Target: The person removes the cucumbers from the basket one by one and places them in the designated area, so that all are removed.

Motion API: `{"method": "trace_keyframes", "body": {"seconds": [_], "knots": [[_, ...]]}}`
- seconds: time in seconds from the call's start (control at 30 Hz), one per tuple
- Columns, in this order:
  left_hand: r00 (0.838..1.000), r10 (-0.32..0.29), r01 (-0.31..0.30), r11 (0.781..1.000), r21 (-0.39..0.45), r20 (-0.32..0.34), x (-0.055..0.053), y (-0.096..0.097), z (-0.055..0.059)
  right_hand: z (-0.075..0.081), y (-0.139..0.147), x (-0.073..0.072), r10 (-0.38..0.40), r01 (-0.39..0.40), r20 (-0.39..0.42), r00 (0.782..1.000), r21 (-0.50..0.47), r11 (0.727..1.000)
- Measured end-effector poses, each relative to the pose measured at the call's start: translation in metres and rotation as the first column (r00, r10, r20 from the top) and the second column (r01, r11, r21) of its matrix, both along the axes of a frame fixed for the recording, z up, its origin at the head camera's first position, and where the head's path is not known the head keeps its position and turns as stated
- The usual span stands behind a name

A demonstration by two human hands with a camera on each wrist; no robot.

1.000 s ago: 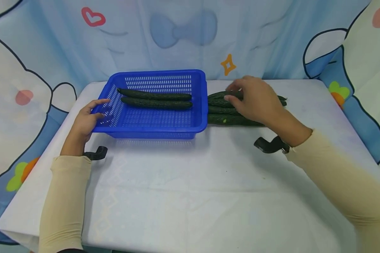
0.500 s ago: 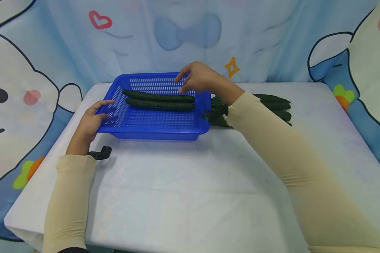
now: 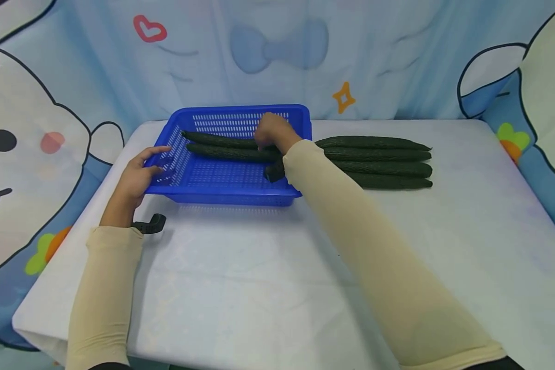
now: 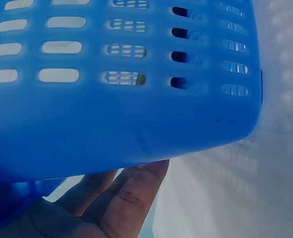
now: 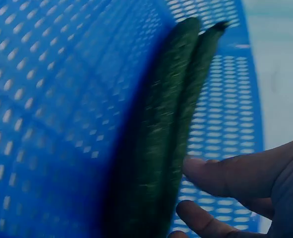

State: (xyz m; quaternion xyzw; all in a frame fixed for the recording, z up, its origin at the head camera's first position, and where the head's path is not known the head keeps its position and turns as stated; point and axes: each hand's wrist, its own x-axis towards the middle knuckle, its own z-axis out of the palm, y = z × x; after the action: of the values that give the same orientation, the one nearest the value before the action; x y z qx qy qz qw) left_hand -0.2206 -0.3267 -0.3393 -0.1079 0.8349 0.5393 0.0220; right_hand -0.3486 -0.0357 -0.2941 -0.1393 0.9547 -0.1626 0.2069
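My left hand (image 3: 137,177) grips the left end of a blue plastic basket (image 3: 231,200), its thumb and a finger over the rim. More of its fingers (image 4: 136,198) show below the rim in the left wrist view. Two long dark green cucumbers lie side by side in the basket: a rear cucumber (image 3: 217,140) and a front cucumber (image 3: 226,152). Over their right ends is my right hand (image 3: 274,131), partly hiding them. The right wrist view shows its thumb (image 5: 210,174) right at the side of one cucumber (image 5: 198,89), fingers spread and lightly bent, not wrapped round it.
Several more cucumbers (image 3: 384,168) lie in a row on the white-covered table (image 3: 240,288), just right of the basket; my right sleeve covers their left ends. A light blue patterned curtain (image 3: 277,77) hangs behind the table.
My right hand has moved left from above the cucumbers on the table, over the basket's rim and down to the two cucumbers inside. My left hand keeps its grip on the basket.
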Motion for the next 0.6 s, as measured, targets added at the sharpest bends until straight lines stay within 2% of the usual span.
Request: {"method": "trace_keyframes", "body": {"seconds": [0.1, 0.2, 0.4, 0.6], "knots": [[1.000, 0.007, -0.007, 1.000, -0.008, 0.004, 0.001, 0.001, 0.002, -0.007, 0.000, 0.002, -0.042, 0.042, -0.007, 0.999, 0.052, 0.998], [1.000, 0.010, -0.010, 1.000, -0.006, 0.004, 0.003, 0.001, 0.001, -0.009, 0.000, 0.007, -0.042, 0.041, 0.001, 0.999, 0.094, 0.995], [1.000, 0.007, -0.007, 1.000, 0.000, -0.002, 0.002, 0.000, 0.001, -0.006, 0.000, 0.012, -0.035, 0.030, 0.057, 0.998, 0.094, 0.995], [1.000, 0.010, -0.010, 1.000, -0.001, 0.001, 0.002, 0.000, 0.001, -0.009, 0.001, 0.010, -0.022, 0.016, 0.051, 0.998, 0.107, 0.994]]}}
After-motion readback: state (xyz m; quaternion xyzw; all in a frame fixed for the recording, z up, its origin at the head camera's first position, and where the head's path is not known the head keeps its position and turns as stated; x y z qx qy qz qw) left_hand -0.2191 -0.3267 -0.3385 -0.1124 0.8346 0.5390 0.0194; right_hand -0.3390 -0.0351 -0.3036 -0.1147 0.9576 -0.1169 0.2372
